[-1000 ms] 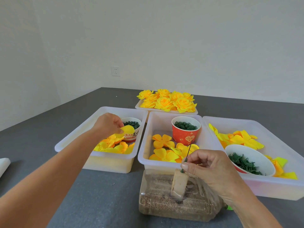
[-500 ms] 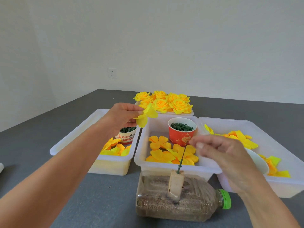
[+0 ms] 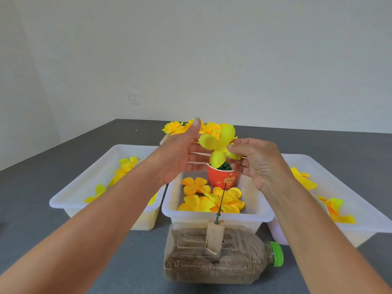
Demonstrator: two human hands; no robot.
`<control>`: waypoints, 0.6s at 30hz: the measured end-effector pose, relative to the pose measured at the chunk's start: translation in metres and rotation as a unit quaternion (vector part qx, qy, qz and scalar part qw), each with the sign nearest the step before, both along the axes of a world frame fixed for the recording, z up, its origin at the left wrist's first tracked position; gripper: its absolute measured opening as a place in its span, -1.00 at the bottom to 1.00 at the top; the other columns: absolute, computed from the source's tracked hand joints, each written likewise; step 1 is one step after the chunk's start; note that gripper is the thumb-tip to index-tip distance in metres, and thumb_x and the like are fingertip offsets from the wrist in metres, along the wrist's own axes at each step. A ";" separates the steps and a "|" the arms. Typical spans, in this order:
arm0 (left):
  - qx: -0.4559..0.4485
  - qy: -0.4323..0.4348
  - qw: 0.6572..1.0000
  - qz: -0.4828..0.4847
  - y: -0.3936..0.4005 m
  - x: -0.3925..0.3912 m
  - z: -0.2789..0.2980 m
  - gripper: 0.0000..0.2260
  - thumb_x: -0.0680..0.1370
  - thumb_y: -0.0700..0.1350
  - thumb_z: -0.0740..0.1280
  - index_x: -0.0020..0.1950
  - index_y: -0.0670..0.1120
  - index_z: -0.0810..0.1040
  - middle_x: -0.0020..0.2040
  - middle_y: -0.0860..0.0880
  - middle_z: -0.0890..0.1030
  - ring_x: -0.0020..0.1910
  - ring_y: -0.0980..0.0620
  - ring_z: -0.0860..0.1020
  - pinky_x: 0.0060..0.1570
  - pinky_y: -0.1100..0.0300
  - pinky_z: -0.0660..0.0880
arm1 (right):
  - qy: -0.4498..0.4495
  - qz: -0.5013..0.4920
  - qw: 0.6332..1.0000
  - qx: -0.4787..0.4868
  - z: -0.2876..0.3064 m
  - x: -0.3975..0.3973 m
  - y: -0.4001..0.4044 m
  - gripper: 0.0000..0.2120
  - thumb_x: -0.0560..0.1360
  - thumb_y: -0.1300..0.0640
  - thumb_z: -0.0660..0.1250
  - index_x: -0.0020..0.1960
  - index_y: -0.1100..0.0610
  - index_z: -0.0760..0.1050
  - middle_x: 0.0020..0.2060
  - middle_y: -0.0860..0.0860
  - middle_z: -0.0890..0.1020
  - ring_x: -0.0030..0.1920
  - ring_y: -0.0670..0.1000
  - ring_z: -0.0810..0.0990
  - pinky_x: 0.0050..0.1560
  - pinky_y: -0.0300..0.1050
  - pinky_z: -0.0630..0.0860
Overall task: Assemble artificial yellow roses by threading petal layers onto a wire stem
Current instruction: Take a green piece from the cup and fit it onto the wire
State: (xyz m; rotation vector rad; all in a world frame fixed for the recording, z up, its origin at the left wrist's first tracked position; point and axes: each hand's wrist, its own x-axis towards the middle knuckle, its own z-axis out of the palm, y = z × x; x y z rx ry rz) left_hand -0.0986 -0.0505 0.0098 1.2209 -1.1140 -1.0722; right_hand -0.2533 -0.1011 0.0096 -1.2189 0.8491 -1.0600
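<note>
Fingers: both my hands, left and right, pinch the soft yellow fabric petal layer.
Position: raised above the thin green wire stem standing in its sand-filled plastic bottle.
Handling: I judge it light, floppy; grip near its centre.
</note>
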 end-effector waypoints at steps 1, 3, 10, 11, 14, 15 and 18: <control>-0.001 -0.003 1.000 0.003 0.001 0.000 0.000 -0.45 0.35 0.32 0.19 0.02 -0.11 0.57 -0.14 -0.10 0.67 -0.20 -0.02 0.66 -0.26 0.18 0.58 | -0.005 -0.003 1.000 0.010 0.001 0.000 -0.001 -0.88 0.41 0.34 0.41 -0.19 0.17 0.52 -0.42 0.06 0.60 -0.50 -0.05 0.60 -0.52 -0.30 0.47; -0.019 -0.022 0.999 0.019 0.003 -0.002 -0.002 -0.49 0.28 0.26 0.29 0.01 -0.10 0.55 -0.14 -0.10 0.67 -0.22 0.00 0.66 -0.24 0.17 0.58 | -0.012 0.001 1.000 0.020 0.001 0.000 -0.003 -0.88 0.41 0.34 0.40 -0.19 0.17 0.52 -0.45 0.05 0.60 -0.51 -0.06 0.59 -0.53 -0.30 0.47; -0.006 0.071 0.996 0.047 0.003 -0.009 -0.003 -0.93 0.45 -0.29 0.37 -0.14 -0.14 0.56 -0.35 -0.02 0.65 -0.41 0.09 0.58 -0.39 0.29 0.52 | -0.008 0.077 0.997 0.030 0.000 -0.005 -0.001 -0.89 0.41 0.35 0.38 -0.18 0.16 0.53 -0.49 0.01 0.61 -0.50 -0.06 0.59 -0.51 -0.31 0.46; -0.002 0.080 0.996 0.048 0.003 -0.010 -0.002 -0.93 0.45 -0.30 0.37 -0.14 -0.15 0.56 -0.35 -0.03 0.64 -0.40 0.07 0.57 -0.37 0.28 0.53 | -0.009 0.088 0.996 0.030 0.001 -0.006 -0.001 -0.88 0.42 0.36 0.36 -0.17 0.16 0.53 -0.49 0.01 0.61 -0.51 -0.07 0.59 -0.51 -0.31 0.46; -0.009 0.109 0.993 0.035 0.007 -0.013 0.004 -0.94 0.46 -0.30 0.35 -0.14 -0.16 0.55 -0.36 -0.04 0.62 -0.42 0.06 0.58 -0.38 0.28 0.53 | -0.003 0.129 0.991 0.015 0.009 -0.010 0.002 -0.87 0.44 0.37 0.30 -0.17 0.17 0.52 -0.48 0.02 0.60 -0.51 -0.08 0.57 -0.50 -0.31 0.46; -0.012 0.113 0.993 0.029 0.009 -0.015 0.007 -0.94 0.46 -0.31 0.34 -0.14 -0.17 0.55 -0.36 -0.05 0.62 -0.43 0.07 0.58 -0.40 0.28 0.53 | 0.003 0.142 0.990 0.006 0.011 -0.011 0.003 -0.87 0.44 0.37 0.30 -0.18 0.17 0.52 -0.48 0.02 0.59 -0.51 -0.09 0.56 -0.50 -0.31 0.46; -0.009 0.104 0.994 0.005 0.018 -0.021 0.011 -0.95 0.45 -0.31 0.34 -0.15 -0.18 0.55 -0.36 -0.07 0.62 -0.45 0.06 0.59 -0.42 0.27 0.54 | 0.027 0.168 0.985 -0.014 0.011 -0.019 0.009 -0.91 0.41 0.33 0.35 -0.19 0.16 0.55 -0.42 0.02 0.61 -0.47 -0.09 0.57 -0.46 -0.27 0.50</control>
